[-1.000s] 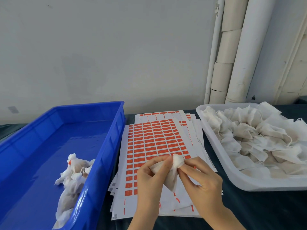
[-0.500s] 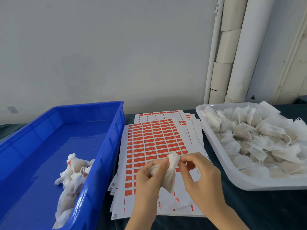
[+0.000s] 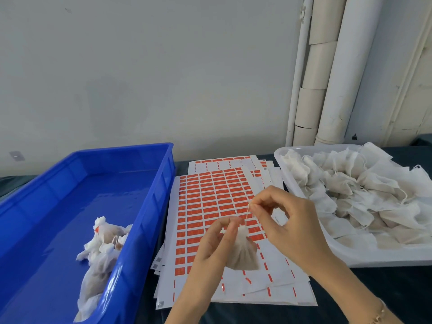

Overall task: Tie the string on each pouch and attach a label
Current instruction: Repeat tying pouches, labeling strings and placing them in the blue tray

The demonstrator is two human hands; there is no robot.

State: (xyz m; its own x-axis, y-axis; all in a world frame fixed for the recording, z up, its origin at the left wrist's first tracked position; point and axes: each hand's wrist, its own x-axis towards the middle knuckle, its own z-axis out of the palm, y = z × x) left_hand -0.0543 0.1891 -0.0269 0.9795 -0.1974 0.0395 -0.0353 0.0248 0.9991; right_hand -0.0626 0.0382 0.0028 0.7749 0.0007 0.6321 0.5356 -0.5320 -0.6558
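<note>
— Pinching the gathered neck of a pouch (image 3: 243, 253): left hand (image 3: 216, 242), thumb and forefinger closed on the fabric, other fingers curled behind it, forearm rising from the bench's (image 3: 402, 286) near edge.

— Pouch material?

— Thin white nonwoven fabric, half see-through, brownish filling inside. Pleated tight at the top, fanning into a soft rounded sack below. It hangs in the air over the middle of the bench, toward the near edge.

— Right hand?

— Right hand (image 3: 289, 220) raised beside the left and a little higher. Forefinger and thumb grasp the string (image 3: 247, 215), a fine pale thread running taut from the pouch neck to those fingertips. Remaining fingers bent. Thin bracelet (image 3: 378, 318) at the wrist.

— Underneath?

— Label sheets (image 3: 210, 195): loose fanned stack of white paper, small orange-red rectangles in tight rows. Lowest rows of the top sheet show bare backing with thin orange slivers.

— Further out?

— Blue bin (image 3: 161, 195), hard glossy plastic, along the left edge. A small heap of pouches (image 3: 102, 244) sits against its near right wall, necks bunched, one with an orange tab. White tray (image 3: 383, 258), milky plastic, at the right edge, piled with crumpled loose pouches (image 3: 350, 190) and trailing strings. Dark cloth covers the bench. Behind the far edge, a plain grey wall and white pipes (image 3: 332, 78) at the right corner.
</note>
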